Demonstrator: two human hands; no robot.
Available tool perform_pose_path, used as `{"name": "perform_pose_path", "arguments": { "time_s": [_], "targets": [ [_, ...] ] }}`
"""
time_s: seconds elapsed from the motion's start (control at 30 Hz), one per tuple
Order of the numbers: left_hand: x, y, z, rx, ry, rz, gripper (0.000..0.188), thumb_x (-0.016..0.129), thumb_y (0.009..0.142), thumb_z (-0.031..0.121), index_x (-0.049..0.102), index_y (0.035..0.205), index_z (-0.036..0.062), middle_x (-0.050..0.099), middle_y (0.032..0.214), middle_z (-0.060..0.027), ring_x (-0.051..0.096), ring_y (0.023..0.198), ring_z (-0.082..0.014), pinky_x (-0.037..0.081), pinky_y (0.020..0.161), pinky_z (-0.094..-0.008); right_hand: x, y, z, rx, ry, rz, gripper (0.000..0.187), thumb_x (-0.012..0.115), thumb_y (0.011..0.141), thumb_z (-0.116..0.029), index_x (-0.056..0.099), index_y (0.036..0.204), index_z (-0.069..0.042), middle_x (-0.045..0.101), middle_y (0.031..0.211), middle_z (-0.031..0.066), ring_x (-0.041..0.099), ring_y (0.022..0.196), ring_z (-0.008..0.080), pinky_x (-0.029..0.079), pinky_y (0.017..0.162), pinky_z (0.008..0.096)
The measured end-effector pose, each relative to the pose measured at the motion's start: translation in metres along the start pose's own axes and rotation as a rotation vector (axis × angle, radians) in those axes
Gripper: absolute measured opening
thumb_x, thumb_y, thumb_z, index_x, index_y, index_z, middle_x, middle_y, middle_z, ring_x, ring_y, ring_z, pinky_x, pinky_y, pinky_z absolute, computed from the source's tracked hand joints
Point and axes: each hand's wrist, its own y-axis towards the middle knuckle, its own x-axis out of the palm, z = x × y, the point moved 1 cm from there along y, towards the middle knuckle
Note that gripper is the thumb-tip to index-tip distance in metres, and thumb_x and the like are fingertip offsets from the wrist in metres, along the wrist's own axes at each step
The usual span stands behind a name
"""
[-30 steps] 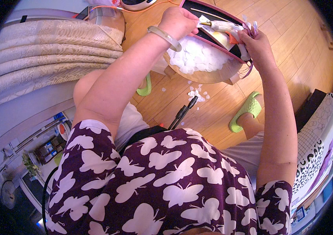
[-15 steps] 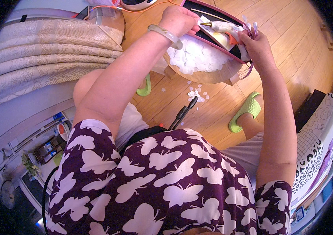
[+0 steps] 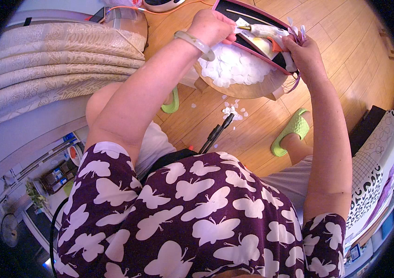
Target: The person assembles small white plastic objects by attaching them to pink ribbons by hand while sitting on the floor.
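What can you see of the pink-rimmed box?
The box is oblong and open, with a pink rim and dark interior; its material is unclear. It slants down rightward, overlapping the heap of white petals in view. Inside show a thin pale stick, a white gold-tipped tool and something orange. The right hand is at its right end; contact is unclear.

Wood floor (image 3: 350, 60) is looking kinda glossy, bangle (image 3: 199, 44) is shining smooth, nozzle (image 3: 244, 28) is gleaming like brassy metal. White pieces (image 3: 234, 67) are looking papery, green slippers (image 3: 294, 129) are showing bumpy matt plastic.
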Motion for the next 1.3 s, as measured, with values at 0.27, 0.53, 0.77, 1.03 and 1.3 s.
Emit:
{"name": "perform_pose_path", "arguments": {
  "time_s": [0.27,0.53,0.77,1.03,1.3],
  "targets": [
    [-0.002,-0.006,0.001,0.011,0.035,0.02,0.016,0.06,0.075,0.008,0.056,0.085,-0.0043,0.058,0.07,-0.009,0.058,0.059,-0.0133,0.051,0.054,-0.0238,0.0,0.0,-0.001,-0.001,0.002,0.004,0.018,0.059,0.077,-0.019,0.055,0.079,-0.002,0.055,0.067,0.0034,0.05,0.056,0.0104,0.042,0.052,0.0246],
    [0.002,-0.002,0.002,0.061,-0.007,0.091,0.011,0.059,0.071,0.002,0.057,0.077,-0.0059,0.06,0.067,-0.0118,0.06,0.057,-0.0153,0.051,0.05,-0.025,0.002,0.0,-0.001,-0.043,-0.017,0.014,0.016,0.058,0.078,-0.019,0.054,0.077,-0.003,0.054,0.065,0.0012,0.048,0.054,0.0079,0.041,0.049,0.0218],
    [0.003,-0.002,0.005,0.029,-0.059,0.049,0.016,0.06,0.073,0.006,0.056,0.083,-0.0043,0.058,0.073,-0.0101,0.058,0.06,-0.0146,0.05,0.055,-0.024,0.002,0.001,0.0,-0.028,-0.016,0.016,0.016,0.058,0.078,-0.019,0.054,0.078,-0.003,0.054,0.066,0.0013,0.048,0.055,0.008,0.04,0.05,0.0218],
    [0.002,-0.004,0.003,-0.004,-0.047,0.024,0.014,0.06,0.074,0.006,0.056,0.083,-0.004,0.058,0.072,-0.01,0.057,0.059,-0.0146,0.051,0.055,-0.0243,0.002,0.001,0.001,-0.029,0.028,0.012,0.016,0.058,0.078,-0.019,0.053,0.077,-0.004,0.053,0.065,0.0015,0.048,0.054,0.0084,0.041,0.05,0.0221],
    [0.004,-0.024,0.024,0.117,0.046,0.013,0.013,0.058,0.076,0.007,0.057,0.085,-0.0036,0.059,0.073,-0.009,0.058,0.06,-0.0125,0.05,0.055,-0.0223,-0.001,0.003,0.003,0.0,-0.013,0.008,0.018,0.059,0.078,-0.02,0.053,0.076,-0.003,0.053,0.066,0.0019,0.048,0.056,0.0083,0.04,0.05,0.0217]
  ]
}}
